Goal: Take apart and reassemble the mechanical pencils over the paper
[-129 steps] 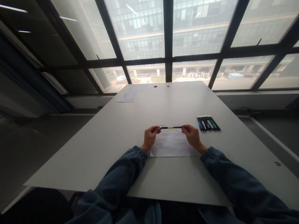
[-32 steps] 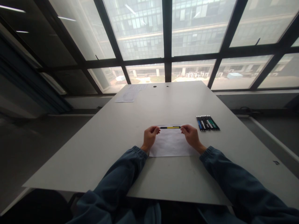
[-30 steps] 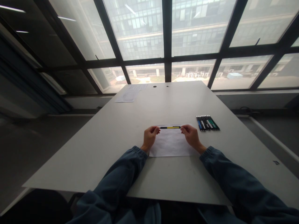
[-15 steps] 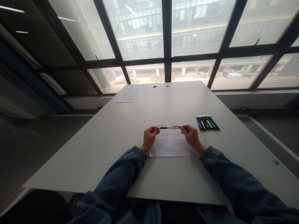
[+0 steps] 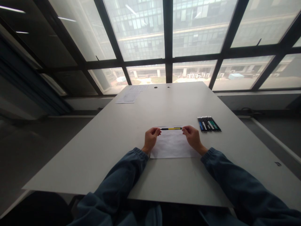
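Observation:
I hold a yellow and black pen (image 5: 171,128) level between both hands, just above a white sheet of paper (image 5: 172,146) on the grey table (image 5: 131,131). My left hand (image 5: 151,138) pinches the pen's left end with curled fingers. My right hand (image 5: 192,137) pinches its right end the same way. Both wrists rest near the sheet's side edges.
A row of several pens (image 5: 209,123) with black, blue, white and green barrels lies to the right of my right hand. A printed sheet (image 5: 130,94) lies at the far left of the table, near the window. Two round cable holes (image 5: 161,86) sit at the far edge.
The pen's yellow part now shows along most of its length, where earlier more black showed. Hands and pen keep the same place.

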### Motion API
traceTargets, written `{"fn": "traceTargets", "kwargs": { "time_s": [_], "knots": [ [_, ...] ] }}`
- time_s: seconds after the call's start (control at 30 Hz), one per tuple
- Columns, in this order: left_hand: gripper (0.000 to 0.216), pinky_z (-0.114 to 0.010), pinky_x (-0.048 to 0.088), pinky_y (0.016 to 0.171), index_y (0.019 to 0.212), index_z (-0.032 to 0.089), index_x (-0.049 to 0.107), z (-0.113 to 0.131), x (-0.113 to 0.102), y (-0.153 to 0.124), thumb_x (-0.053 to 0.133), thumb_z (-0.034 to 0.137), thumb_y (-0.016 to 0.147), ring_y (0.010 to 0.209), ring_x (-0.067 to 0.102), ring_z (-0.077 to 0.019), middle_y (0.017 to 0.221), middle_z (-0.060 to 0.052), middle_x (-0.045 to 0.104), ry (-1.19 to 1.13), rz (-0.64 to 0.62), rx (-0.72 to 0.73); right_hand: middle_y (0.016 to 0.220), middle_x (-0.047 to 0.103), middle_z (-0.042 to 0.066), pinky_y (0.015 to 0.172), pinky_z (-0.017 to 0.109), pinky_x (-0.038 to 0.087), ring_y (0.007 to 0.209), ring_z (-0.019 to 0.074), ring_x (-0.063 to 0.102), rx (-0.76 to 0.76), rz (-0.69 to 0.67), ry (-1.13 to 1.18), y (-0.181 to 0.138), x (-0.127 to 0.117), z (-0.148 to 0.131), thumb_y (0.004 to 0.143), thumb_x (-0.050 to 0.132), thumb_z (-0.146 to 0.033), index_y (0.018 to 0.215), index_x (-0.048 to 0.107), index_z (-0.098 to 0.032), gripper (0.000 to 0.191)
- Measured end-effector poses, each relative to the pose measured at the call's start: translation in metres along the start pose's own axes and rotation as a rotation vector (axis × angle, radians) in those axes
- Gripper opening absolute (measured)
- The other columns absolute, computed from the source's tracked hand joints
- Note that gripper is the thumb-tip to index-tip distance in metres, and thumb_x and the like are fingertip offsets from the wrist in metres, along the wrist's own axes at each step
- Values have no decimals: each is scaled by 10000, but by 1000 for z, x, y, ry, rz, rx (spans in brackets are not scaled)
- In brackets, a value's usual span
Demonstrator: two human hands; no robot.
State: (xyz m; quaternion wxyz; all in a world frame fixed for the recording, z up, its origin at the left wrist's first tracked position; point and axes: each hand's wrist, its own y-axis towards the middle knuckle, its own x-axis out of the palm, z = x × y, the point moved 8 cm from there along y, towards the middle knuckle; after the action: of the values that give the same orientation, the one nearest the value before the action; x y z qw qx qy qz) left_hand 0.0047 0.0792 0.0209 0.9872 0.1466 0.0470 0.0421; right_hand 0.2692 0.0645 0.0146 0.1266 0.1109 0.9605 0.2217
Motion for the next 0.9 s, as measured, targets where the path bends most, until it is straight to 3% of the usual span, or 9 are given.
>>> {"fn": "traceTargets", "kwargs": {
  "time_s": [0.9],
  "knots": [
    [311, -265, 518, 611, 796, 133, 714, 1, 0, 0, 661, 438, 831, 628, 640, -153, 710, -65, 707, 15, -10, 5, 661, 659, 26, 597, 280, 488, 602, 170, 619, -6, -12, -23, 0, 1, -5, 865, 614, -391, 791, 665, -177, 232]
  ]
}}
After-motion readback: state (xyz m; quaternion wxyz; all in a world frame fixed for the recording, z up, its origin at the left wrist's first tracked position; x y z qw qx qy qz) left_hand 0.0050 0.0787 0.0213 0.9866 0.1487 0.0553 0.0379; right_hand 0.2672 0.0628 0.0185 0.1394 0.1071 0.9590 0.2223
